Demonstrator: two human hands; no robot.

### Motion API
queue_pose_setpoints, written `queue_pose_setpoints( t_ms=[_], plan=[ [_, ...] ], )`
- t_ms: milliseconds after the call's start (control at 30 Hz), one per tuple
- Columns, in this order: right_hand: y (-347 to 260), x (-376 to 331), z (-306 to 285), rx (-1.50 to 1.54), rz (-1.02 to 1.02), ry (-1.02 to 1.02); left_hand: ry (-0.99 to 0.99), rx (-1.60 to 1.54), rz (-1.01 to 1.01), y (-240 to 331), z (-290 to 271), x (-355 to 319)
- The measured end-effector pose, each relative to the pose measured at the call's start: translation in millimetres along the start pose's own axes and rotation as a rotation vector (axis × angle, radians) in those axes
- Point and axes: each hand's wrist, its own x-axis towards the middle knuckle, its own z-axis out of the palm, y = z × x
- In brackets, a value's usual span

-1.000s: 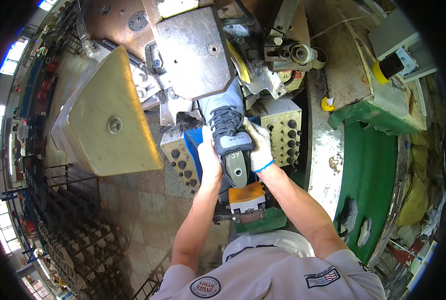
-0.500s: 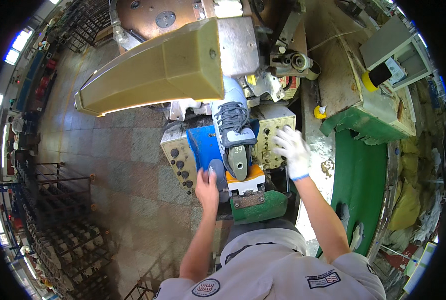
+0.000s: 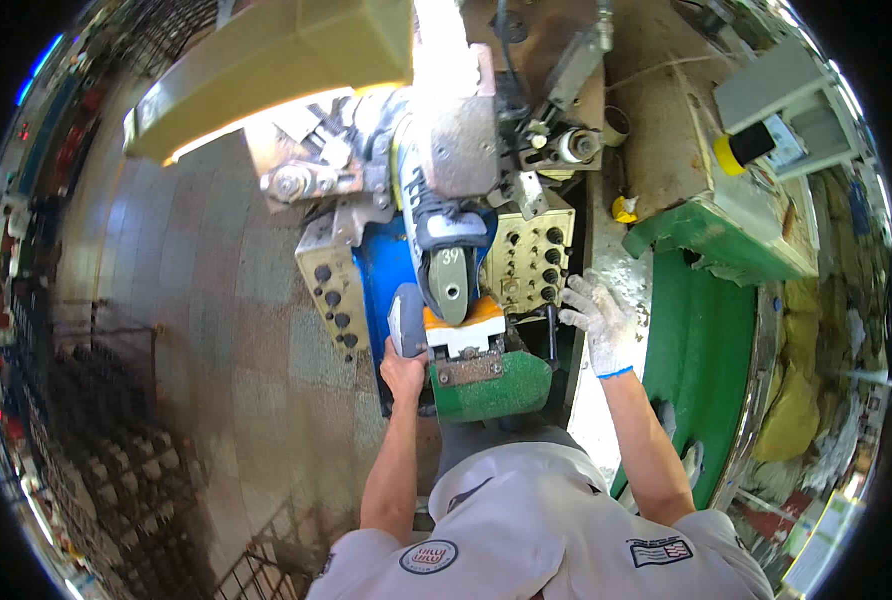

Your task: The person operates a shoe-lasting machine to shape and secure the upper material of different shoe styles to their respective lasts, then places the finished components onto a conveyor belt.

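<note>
A grey-and-white lace-up sneaker [image 3: 450, 228] on a grey-green last [image 3: 449, 285] sits in the machine, heel toward me, above an orange-and-white rest [image 3: 463, 332]. Metal clamp parts [image 3: 453, 150] cover its front. My left hand [image 3: 403, 374] is closed round the lower end of a grey, sole-shaped piece [image 3: 406, 315] with a white streak, beside the rest; some of its fingers are hidden. My right hand [image 3: 604, 325], in a white glove with a blue cuff, is open and holds nothing. It hovers right of a black lever [image 3: 552, 335] and the knobbed control box [image 3: 531, 260].
A yellow-beige lamp-like arm [image 3: 266, 80] spans the upper left. A green guard [image 3: 493, 388] juts toward my waist. On the right runs a green conveyor belt [image 3: 696, 380] with shoes on it. Racks [image 3: 116, 470] stand at the lower left, and a second knobbed box [image 3: 333, 300] flanks the blue plate [image 3: 381, 260].
Clamp parts now surround the sneaker's front, which lay more exposed before. My left hand's grip on the grey piece shows more clearly. My right hand is lower, with fingers still spread.
</note>
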Motion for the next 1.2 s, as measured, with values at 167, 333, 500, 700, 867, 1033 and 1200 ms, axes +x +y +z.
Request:
queue_pose_setpoints(
  t_ms=[167, 333, 500, 700, 867, 1033, 1200],
  plan=[
    [-8, -19, 4, 0.057, 0.010, -0.153, 0.053, -0.035, -0.092, 50, -89, -58],
    [-33, -81, 83, -0.085, 0.078, -0.350, 0.219, 0.173, 0.133, 158, -201, -125],
    [-45, -96, 132, -0.072, -0.099, -0.482, 0.043, 0.251, 0.687, 260, -191, -188],
    [-76, -22, -64, -0.234, -0.121, -0.173, 0.145, -0.179, 0.507, 268, -132, -115],
    [-96, -42, -284, -0.568, 0.329, 0.222, -0.021, -0.157, 0.302, 238, -70, -17],
    [-122, -102, -349, -1.462, 0.272, 0.709, -0.063, -0.261, 0.424, 232, -53, 7],
    [-48, -90, -260, -0.901, 0.087, 0.520, -0.133, -0.338, 0.450, 237, -57, 10]
  ],
)
